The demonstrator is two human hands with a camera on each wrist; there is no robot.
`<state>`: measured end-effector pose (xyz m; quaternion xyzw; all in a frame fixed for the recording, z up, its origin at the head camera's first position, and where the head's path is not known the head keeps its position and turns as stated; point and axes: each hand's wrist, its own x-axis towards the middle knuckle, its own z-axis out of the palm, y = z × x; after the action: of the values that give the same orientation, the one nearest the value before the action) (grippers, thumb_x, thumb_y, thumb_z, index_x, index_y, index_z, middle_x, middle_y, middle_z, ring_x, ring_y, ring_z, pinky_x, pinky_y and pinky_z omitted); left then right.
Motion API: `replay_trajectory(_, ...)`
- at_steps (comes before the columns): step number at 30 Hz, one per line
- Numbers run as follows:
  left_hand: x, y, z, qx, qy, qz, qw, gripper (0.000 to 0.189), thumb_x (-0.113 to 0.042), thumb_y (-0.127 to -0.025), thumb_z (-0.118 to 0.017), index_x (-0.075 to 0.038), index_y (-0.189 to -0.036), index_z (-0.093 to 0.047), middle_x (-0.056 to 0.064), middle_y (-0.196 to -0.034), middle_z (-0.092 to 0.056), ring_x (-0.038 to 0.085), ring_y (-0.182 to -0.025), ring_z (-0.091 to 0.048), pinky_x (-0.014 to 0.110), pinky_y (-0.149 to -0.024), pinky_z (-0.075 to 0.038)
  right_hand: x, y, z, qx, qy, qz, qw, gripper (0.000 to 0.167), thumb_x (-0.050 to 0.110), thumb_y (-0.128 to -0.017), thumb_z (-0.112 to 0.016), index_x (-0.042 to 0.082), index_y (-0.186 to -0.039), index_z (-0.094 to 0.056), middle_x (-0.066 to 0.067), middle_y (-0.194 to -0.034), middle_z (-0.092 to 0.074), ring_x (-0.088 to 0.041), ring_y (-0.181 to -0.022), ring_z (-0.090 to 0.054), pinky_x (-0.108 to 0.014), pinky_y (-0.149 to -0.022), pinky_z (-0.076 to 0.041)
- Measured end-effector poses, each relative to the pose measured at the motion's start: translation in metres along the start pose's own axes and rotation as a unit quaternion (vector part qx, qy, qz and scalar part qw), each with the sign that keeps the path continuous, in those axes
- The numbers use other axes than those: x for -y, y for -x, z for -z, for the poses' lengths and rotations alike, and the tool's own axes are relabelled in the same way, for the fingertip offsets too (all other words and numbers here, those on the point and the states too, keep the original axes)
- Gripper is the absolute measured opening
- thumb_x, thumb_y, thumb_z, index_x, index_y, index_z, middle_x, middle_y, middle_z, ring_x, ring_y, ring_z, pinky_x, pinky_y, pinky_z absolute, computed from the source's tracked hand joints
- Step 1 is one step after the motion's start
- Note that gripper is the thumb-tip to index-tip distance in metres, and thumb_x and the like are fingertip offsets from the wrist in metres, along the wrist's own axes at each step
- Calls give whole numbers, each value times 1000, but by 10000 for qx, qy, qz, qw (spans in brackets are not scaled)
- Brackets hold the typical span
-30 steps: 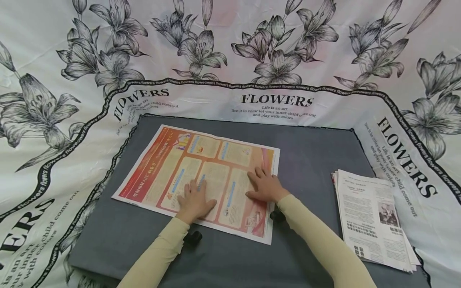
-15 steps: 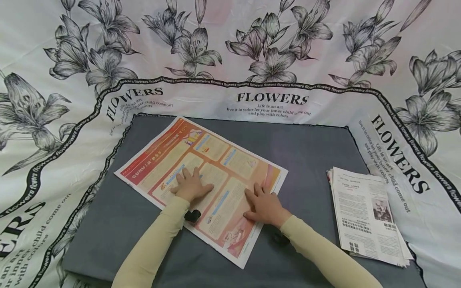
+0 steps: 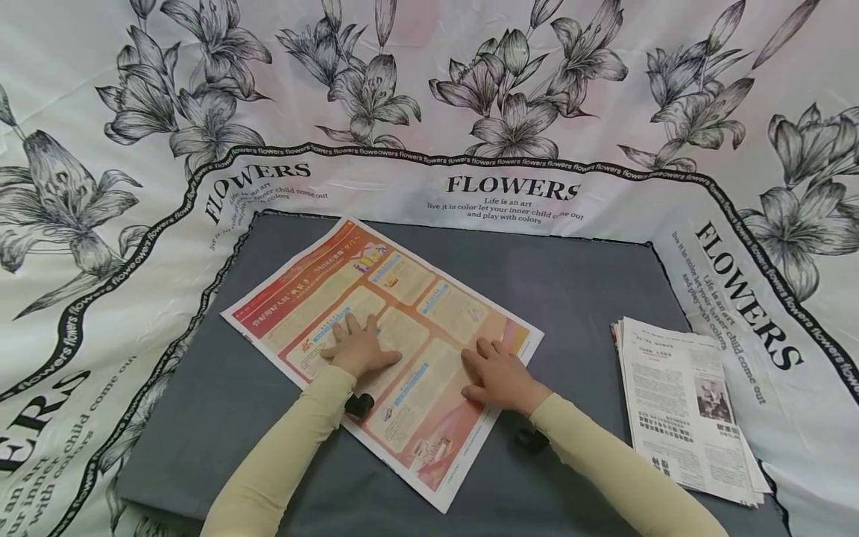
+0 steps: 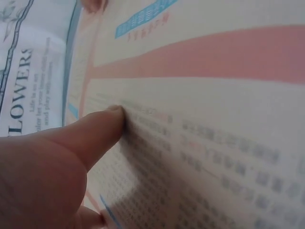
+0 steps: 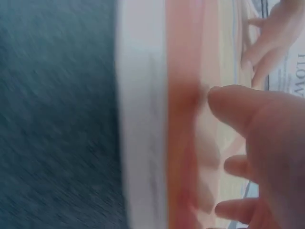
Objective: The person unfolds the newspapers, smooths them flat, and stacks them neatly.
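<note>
In the head view, a newspaper (image 3: pixel 409 328) printed in red and orange lies flat and slanted on the grey table. My left hand (image 3: pixel 361 349) rests on its left-middle part with fingers spread. Near the right edge of the page, my right hand (image 3: pixel 499 377) touches it, fingers pointing left and slightly bent. The left wrist view shows the thumb of the left hand (image 4: pixel 52 171) pressed to the printed text of the newspaper (image 4: pixel 228 129). Beside the white margin of the newspaper (image 5: pixel 143 95), the right hand (image 5: pixel 281 138) has its fingertips on the page.
A stack of black-and-white newspapers (image 3: pixel 671 418) lies at the right side of the grey table (image 3: pixel 570 298). White cloth (image 3: pixel 376 179) with flower prints and lettering surrounds the table at the back and sides. A small black device (image 3: pixel 359 406) sits below the left wrist.
The newspaper has turned clockwise under both hands, its lower right corner swinging toward the front edge. Over the last half second it has barely moved; the right fingers look a little more bent.
</note>
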<state>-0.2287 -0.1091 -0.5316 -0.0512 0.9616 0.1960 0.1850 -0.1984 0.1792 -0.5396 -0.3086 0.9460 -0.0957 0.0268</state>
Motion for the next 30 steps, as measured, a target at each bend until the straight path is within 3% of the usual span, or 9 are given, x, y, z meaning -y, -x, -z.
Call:
replay_trajectory(2,-1,2,-1,27,-24,-93,9999,107,-60,-84,-73,-12,-164,-21,32,-168,-3,60,-153,-3,90,-97,-25,-3,-2,2,-95,-59,79,9999,59,40,-84,-79,10,-131,-60,-9,-105,-51,-24,-89,-46,-33,-59,-40)
replay_trajectory(4,-2,4,-3,34,-36,-245,9997,105,-58,-84,-75,-13,-163,-24,32,-168,-5,60,-152,-4,90,-97,-25,-4,-6,6,-144,-117,114,9998,61,39,-85,-79,8,-135,-60,-15,-117,-57,-32,-100,-55,-42,-70,-52)
replay_trajectory(8,-5,10,-5,94,-47,-604,9981,103,-53,-81,-79,-16,-162,-28,30,-169,-8,58,-153,-6,90,-98,-23,-6,-19,12,67,-171,64,9998,65,37,-88,-76,7,-142,-56,-22,-138,-55,-43,-123,-54,-56,-99,-50)
replay_trajectory(14,-8,6,-12,274,-370,-1397,9891,100,-53,-78,-83,-21,-160,-35,25,-170,-12,55,-154,-10,89,-98,-24,-9,-37,14,319,-367,-176,9987,73,39,-86,-80,11,-147,-53,-26,-155,-43,-47,-140,-44,-65,-103,-46)
replay_trajectory(19,-11,1,-14,376,-480,-1871,9804,100,-50,-77,-86,-20,-159,-37,23,-170,-14,54,-155,-10,90,-100,-21,-15,-42,11,354,-322,-72,9988,72,43,-82,-82,15,-142,-56,-23,-148,-49,-47,-130,-49,-64,-97,-49)
replay_trajectory(22,-13,-1,-11,474,-566,-2039,9762,100,-50,-77,-85,-22,-160,-36,20,-171,-13,52,-156,-8,89,-103,-18,-18,-41,8,471,-354,-155,9981,73,46,-82,-81,16,-143,-55,-23,-150,-47,-50,-133,-48,-65,-101,-46)
replay_trajectory(26,-15,-5,-4,626,-641,-2188,9716,99,-48,-79,-85,-24,-160,-35,17,-172,-12,49,-157,-6,87,-107,-16,-19,-36,4,564,-464,-330,9968,80,50,-85,-77,16,-151,-49,-27,-162,-34,-55,-147,-33,-70,-114,-34)
replay_trajectory(30,-18,-12,2,652,-759,-2312,9677,98,-45,-77,-86,-26,-159,-37,13,-172,-14,45,-158,-8,83,-112,-15,-19,-31,1,524,-683,-257,9960,80,51,-88,-73,16,-154,-46,-27,-164,-30,-56,-149,-28,-73,-115,-28)
